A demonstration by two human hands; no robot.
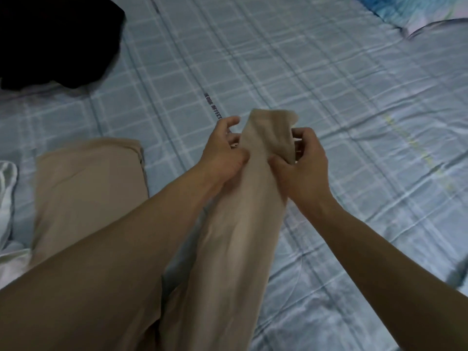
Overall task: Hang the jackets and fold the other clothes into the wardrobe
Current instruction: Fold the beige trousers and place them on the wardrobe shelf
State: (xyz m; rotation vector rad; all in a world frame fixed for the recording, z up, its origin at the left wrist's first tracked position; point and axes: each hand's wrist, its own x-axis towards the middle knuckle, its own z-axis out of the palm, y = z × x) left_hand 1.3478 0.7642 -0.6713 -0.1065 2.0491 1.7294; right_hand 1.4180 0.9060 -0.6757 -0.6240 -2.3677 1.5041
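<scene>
While both arms reach out over the bed (pixel 329 72), I hold the beige trousers (pixel 243 224) by the end of one leg, lifted off the sheet near the middle of the bed. My left hand (pixel 222 150) grips the left edge of that leg, the thumb pressed on the front of the cloth and the fingers curled behind it. My right hand (pixel 304 158) pinches the right edge the same way, thumb in front and fingers bent round the back. The hem stands up just above both hands, a little blurred. From my grip the leg runs back towards me as one long narrow strip, hanging between my forearms down to the near edge of the bed. A second beige leg (pixel 86 188) lies flat on the sheet towards the left edge, its end squared off and pointing to the far side. My left forearm covers the place where the two would meet, so I cannot tell how they join. A black garment (pixel 55 41) lies heaped in the far left corner, well apart from my hands. Some white cloth (pixel 7 198) is bunched at the left edge, just beside the flat beige leg. A pale blue pillow (pixel 425 13) sits in the far right corner. The sheet is light blue with a white check.
</scene>
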